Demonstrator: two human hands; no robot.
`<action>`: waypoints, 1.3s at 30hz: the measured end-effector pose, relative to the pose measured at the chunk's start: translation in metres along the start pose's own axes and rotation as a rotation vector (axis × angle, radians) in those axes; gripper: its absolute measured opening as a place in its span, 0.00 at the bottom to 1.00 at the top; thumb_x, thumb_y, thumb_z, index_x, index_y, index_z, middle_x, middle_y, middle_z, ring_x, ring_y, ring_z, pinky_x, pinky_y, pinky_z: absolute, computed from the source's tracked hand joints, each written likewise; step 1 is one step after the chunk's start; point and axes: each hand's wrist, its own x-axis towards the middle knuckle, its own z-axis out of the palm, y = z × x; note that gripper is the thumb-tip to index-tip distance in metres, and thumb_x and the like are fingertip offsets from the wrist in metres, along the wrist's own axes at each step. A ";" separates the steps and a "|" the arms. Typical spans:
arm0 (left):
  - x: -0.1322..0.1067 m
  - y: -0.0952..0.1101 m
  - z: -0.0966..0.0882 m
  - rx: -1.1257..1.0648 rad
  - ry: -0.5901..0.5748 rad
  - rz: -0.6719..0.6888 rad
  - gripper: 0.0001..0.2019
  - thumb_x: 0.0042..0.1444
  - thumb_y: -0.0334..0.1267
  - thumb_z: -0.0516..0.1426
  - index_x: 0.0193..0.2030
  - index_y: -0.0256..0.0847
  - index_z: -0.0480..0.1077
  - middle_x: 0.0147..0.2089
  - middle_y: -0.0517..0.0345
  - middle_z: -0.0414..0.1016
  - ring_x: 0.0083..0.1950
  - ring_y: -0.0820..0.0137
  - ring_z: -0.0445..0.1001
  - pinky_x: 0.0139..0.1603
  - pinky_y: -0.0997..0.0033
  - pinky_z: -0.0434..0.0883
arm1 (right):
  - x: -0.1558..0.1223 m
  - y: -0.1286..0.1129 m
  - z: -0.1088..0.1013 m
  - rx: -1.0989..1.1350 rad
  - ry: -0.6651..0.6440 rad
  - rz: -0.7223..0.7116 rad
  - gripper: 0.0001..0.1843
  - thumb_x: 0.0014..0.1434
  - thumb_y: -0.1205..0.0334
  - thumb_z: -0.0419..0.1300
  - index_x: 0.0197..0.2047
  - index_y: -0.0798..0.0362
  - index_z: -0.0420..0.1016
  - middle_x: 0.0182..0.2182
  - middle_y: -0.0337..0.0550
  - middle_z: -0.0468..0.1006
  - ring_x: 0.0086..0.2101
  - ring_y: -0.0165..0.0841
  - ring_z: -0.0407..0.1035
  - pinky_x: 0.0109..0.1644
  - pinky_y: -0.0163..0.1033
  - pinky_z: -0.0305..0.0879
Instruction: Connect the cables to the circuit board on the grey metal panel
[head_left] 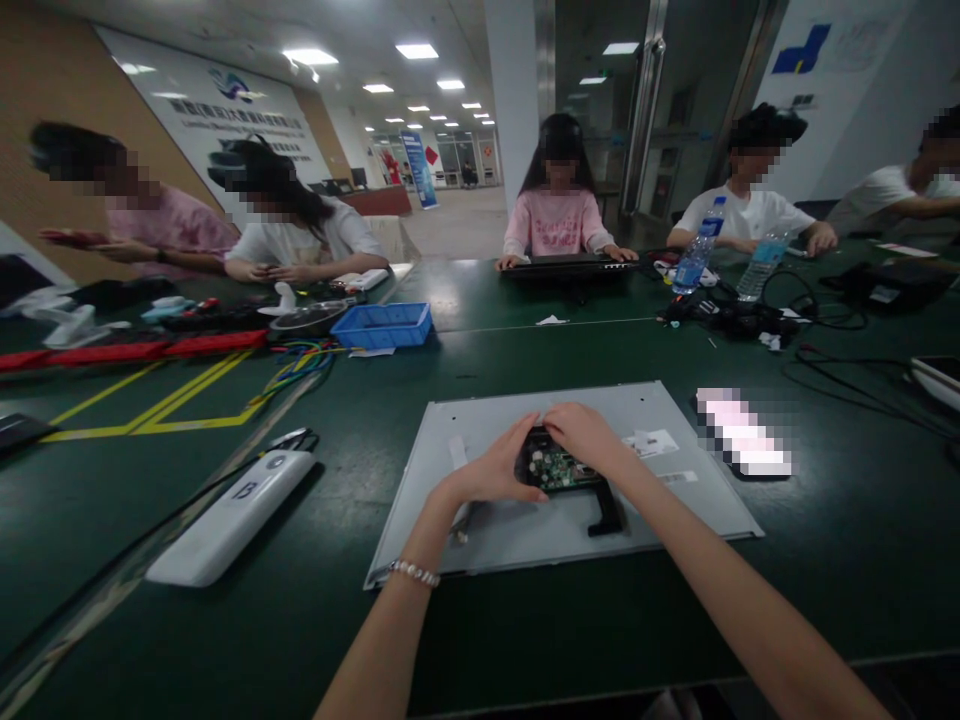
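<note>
A green circuit board [559,470] in a black frame is over the middle of a flat grey metal panel [517,545]. My left hand [495,465] grips its left side, with the fingers at the far corner and the thumb along the near edge. At the far edge, the bent fingers of my right hand [589,435] close on the frame; their tips are partly hidden. A black L-shaped piece [606,512] extends from the board's right side toward me. White labels [656,443] are stuck on the panel right of my right hand.
A phone [739,430] lies right of the panel. To the left is a white power-bank-like device [236,515] beside a black cable. Farther back are a blue bin [382,325], coloured wires [296,370] and water bottles [701,245]. Several people sit around the green table [480,350].
</note>
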 end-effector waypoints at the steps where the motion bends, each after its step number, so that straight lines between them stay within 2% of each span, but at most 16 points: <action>1: 0.000 0.000 0.000 -0.002 0.000 0.006 0.57 0.40 0.49 0.64 0.68 0.42 0.30 0.70 0.44 0.35 0.69 0.51 0.37 0.67 0.48 0.40 | -0.001 0.000 0.000 0.013 0.003 0.000 0.15 0.63 0.65 0.47 0.41 0.54 0.75 0.39 0.48 0.77 0.44 0.36 0.68 0.49 0.36 0.59; 5: 0.002 -0.001 -0.001 0.002 -0.006 0.036 0.56 0.40 0.49 0.64 0.68 0.41 0.31 0.70 0.44 0.36 0.69 0.51 0.36 0.67 0.48 0.40 | -0.001 0.000 0.000 0.057 0.020 -0.014 0.14 0.63 0.65 0.48 0.44 0.54 0.74 0.41 0.48 0.76 0.44 0.34 0.68 0.49 0.36 0.59; 11: 0.002 -0.004 0.000 0.010 -0.001 0.028 0.56 0.40 0.50 0.64 0.68 0.42 0.30 0.70 0.45 0.36 0.69 0.51 0.37 0.67 0.48 0.40 | 0.000 0.000 0.001 0.055 -0.018 0.008 0.14 0.63 0.65 0.48 0.43 0.54 0.75 0.41 0.47 0.76 0.44 0.34 0.67 0.50 0.36 0.59; 16: 0.001 -0.005 0.001 0.013 0.003 0.006 0.57 0.40 0.50 0.64 0.68 0.42 0.30 0.70 0.45 0.34 0.69 0.52 0.37 0.68 0.50 0.40 | 0.001 0.000 0.002 0.076 0.000 0.000 0.14 0.63 0.65 0.49 0.42 0.53 0.76 0.42 0.47 0.76 0.45 0.33 0.67 0.51 0.35 0.58; 21: 0.001 -0.004 0.001 -0.003 0.002 0.013 0.56 0.40 0.48 0.64 0.68 0.41 0.30 0.70 0.45 0.35 0.69 0.51 0.37 0.67 0.49 0.40 | 0.000 0.000 0.003 0.055 0.015 -0.002 0.14 0.63 0.66 0.48 0.41 0.53 0.76 0.41 0.47 0.76 0.44 0.34 0.68 0.50 0.36 0.58; 27: 0.000 -0.001 0.000 -0.010 0.003 0.024 0.56 0.41 0.47 0.63 0.68 0.44 0.29 0.70 0.45 0.36 0.69 0.50 0.38 0.67 0.46 0.40 | 0.000 0.000 0.003 0.067 0.035 -0.006 0.14 0.63 0.67 0.49 0.42 0.54 0.75 0.41 0.46 0.77 0.44 0.34 0.68 0.50 0.36 0.59; 34: 0.000 -0.001 -0.001 -0.002 -0.008 0.005 0.57 0.40 0.48 0.64 0.68 0.42 0.30 0.70 0.46 0.34 0.69 0.51 0.37 0.68 0.50 0.41 | 0.000 0.000 0.001 0.077 0.021 -0.006 0.14 0.63 0.67 0.49 0.43 0.55 0.75 0.41 0.48 0.77 0.44 0.34 0.68 0.50 0.35 0.58; 39: 0.000 -0.002 -0.001 0.003 -0.012 0.000 0.57 0.40 0.49 0.64 0.68 0.43 0.30 0.70 0.46 0.34 0.69 0.51 0.38 0.68 0.49 0.41 | 0.001 -0.002 -0.001 0.099 -0.007 -0.006 0.15 0.62 0.68 0.48 0.45 0.55 0.75 0.42 0.49 0.76 0.46 0.34 0.68 0.51 0.36 0.58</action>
